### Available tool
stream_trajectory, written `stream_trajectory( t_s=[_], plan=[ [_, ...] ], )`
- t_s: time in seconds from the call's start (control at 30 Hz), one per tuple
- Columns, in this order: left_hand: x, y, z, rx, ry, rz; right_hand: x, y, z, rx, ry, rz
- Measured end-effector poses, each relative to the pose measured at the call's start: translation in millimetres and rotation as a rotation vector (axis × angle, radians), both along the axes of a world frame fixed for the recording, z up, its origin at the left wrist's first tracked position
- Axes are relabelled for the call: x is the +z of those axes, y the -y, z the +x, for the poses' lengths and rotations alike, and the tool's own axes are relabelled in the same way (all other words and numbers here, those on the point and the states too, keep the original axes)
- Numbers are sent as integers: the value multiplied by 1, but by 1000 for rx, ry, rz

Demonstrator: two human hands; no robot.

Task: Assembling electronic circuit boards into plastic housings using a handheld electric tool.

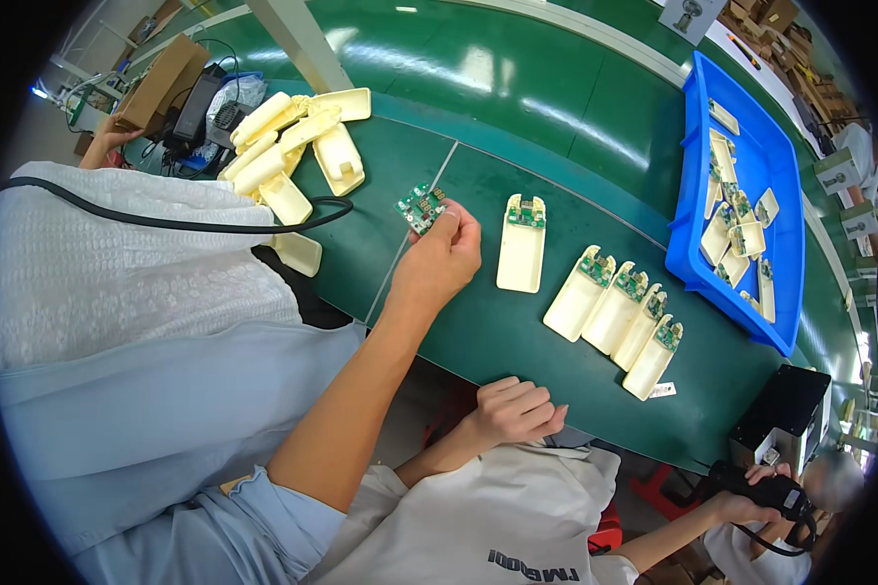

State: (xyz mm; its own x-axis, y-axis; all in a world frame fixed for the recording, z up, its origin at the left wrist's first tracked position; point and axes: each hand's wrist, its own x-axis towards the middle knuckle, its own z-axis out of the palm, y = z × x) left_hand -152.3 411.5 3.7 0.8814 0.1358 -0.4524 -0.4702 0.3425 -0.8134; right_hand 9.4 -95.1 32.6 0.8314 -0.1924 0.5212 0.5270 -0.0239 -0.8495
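Left hand (517,411) loosely fisted; right hand (744,509), arm outstretched, seemingly gripping

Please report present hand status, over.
Right hand pinching green circuit board above table; left not in view. Cream shell right of board. Co-worker's fist at table edge.

Gap between casing row (610,317) and tray (691,195)

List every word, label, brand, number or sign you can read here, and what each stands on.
White shirt: large black lettering on the cloth; printed wording isn't copied out here.
White tag by the lowest cream shell: marks too small to read.
White printed sheet, top right: a picture shows; any text is too small.
Cards at the right edge: too small and blurred to read.
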Motion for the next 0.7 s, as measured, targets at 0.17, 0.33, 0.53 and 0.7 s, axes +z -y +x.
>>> stream_trajectory(
  t_s=[0.17, 0.33, 0.53, 0.7],
  plan=[
    [-4, 0, -1, -25, 16, -20, 0, -5, -1, -27, 11, -5],
    [-5, -7, 6, 14, -17, -67, 5, -15, -4, -86, 36, -29],
    [-13, -18, 7, 66, -25, 6, 2, -13, -5, -96, 33, -26],
    [-22, -31, 1, -84, 410, -1021, 2, -15, -4, -113, 44, -11]
  ],
)
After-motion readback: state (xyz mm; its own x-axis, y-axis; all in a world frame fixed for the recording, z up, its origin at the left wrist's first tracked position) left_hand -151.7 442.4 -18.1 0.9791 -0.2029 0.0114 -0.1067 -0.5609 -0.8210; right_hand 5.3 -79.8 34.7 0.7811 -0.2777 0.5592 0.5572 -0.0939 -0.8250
